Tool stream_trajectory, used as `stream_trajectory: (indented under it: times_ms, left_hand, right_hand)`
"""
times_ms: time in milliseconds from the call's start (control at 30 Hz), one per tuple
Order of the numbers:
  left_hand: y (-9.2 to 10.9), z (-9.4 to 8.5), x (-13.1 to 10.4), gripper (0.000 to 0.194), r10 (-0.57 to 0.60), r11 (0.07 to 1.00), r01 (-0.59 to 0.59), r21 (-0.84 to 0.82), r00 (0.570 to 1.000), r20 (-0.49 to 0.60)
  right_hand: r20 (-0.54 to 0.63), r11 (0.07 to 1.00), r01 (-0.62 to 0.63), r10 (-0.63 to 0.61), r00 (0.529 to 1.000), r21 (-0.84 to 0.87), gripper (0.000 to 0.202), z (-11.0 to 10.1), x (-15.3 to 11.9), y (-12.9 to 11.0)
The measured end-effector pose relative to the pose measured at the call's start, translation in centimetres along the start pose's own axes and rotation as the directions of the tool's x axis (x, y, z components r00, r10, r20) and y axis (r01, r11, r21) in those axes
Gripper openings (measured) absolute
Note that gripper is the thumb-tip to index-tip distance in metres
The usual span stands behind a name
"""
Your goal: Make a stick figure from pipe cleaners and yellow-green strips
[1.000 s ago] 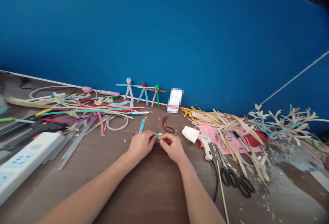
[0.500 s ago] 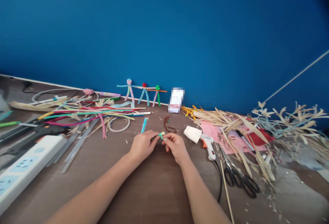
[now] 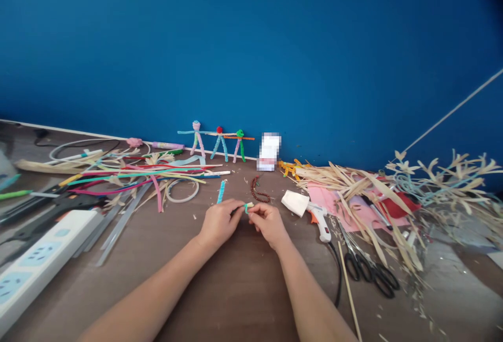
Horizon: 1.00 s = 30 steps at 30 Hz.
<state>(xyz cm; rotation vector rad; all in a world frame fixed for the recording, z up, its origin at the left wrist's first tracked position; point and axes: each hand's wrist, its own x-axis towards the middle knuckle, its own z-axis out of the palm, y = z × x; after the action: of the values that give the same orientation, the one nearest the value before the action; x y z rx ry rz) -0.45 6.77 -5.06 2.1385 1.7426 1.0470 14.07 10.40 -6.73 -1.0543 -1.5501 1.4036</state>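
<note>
At the middle of the table my left hand (image 3: pixel 221 221) is closed in a pinch on a small pale husk piece (image 3: pixel 250 205). A turquoise-green strip (image 3: pixel 246 209) loops round this piece, perhaps a pipe cleaner. My right hand (image 3: pixel 269 223) pinches the strip's other side with thumb and forefinger, the fingertips of both hands almost meeting. Just beyond my left knuckles is a twisted light-blue pipe cleaner (image 3: pixel 221 191); its lower end is hidden. A brown bead bracelet (image 3: pixel 258 193) lies beyond my right hand.
Pipe-cleaner figures (image 3: pixel 220 143) and a blurred-out white rectangle (image 3: pixel 269 151) stand along the blue wall. To the right are a glue gun (image 3: pixel 323 224), scissors (image 3: pixel 365 268) and dry husks (image 3: pixel 369 190). A power strip (image 3: pixel 51 263) and several pipe cleaners (image 3: pixel 129 173) occupy the left.
The camera view has shifted slightly. Both hands stay in nearly the same place with the strip and husk piece still between them; the right fingers have shifted a little.
</note>
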Motion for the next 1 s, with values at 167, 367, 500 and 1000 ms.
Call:
stream_trajectory:
  times_ms: [167,367,500,1000]
  left_hand:
    - [0.1,-0.8,0.3,0.023,0.111,0.993,-0.107,-0.043,0.986,0.122]
    - [0.0,-0.9,0.3,0.022,0.199,0.960,-0.243,0.142,0.943,0.267]
    - [0.2,-0.7,0.3,0.023,0.172,0.943,-0.246,0.223,0.936,0.306]
    - [0.2,0.0,0.0,0.025,-0.064,0.985,0.040,0.167,0.988,0.142]
  right_hand:
    - [0.003,0.996,-0.088,0.088,0.996,0.036,0.008,-0.6,0.2,-0.2]
    - [-0.013,0.994,-0.089,0.088,0.996,-0.065,0.011,-1.7,0.5,0.1]
    - [-0.008,0.980,0.051,-0.054,0.998,-0.194,0.010,-1.8,0.6,0.2]
    - [0.049,0.913,0.294,-0.292,0.955,-0.283,0.012,0.0,-0.4,-0.5]
